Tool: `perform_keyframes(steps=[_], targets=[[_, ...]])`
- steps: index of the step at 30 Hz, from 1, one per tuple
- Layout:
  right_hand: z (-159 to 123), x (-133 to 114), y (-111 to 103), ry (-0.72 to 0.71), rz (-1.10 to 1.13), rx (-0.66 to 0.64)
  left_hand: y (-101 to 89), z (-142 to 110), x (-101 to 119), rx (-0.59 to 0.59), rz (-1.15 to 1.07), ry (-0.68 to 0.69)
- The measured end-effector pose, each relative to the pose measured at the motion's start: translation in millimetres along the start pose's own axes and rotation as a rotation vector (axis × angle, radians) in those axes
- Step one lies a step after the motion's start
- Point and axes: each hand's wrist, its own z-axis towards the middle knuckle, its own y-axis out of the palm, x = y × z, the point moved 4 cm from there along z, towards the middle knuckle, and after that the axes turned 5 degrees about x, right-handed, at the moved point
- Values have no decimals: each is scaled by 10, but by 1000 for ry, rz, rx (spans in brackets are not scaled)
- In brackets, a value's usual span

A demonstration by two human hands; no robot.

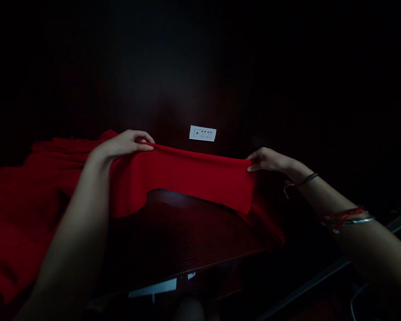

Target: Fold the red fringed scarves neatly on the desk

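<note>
Left forearm [76, 227] slanting up from lower left, wrist [101, 153] bent, left hand [127, 143] angled rightward; thumb [145, 147] and fingers [144, 135] pinched. Right forearm [370, 240] extended from lower right; right hand [266, 160] pointing left, slightly lower, likewise pinched. Hands well apart.

A white socket plate [202, 133] shone out, slightly tilted, on the dark wall [173, 93]! Below, the bench [187, 227] gleamed faintly, pale patches [163, 286] showed past its near edge, and a thin cable [351, 304] curved.
</note>
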Motion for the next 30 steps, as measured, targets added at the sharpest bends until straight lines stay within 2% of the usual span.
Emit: perform_keyframes(steps=[3, 6, 10, 14, 16, 19, 23, 27, 30], targets=[[-26, 52, -153, 23, -33, 52, -117, -99, 148, -17, -72, -52], [-21, 71, -225, 36, -99, 33, -115, -125, 168, -91, -100, -87], [19, 2, -180, 40, -154, -51, 48, -72, 56, -244, -27, -126], [-24, -76, -115, 58, 7, -196, 77, -121, 11, -301, -50, -236], [-83, -84, -130, 73, 86, -244, 14, -190, 62, -302, -140, -220], [-159, -59, -192, 78, 144, -246, -77, -286, 145, -318, -258, -169], [-175, 18, -220, 87, 155, -238, -78, -308, 199, -363, -302, -155], [-38, 185, -105, 116, 170, -263, 71, -148, 131, -375, -246, -142], [203, 382, 116, 136, 97, -233, 410, 40, -40, -430, -85, -130]])
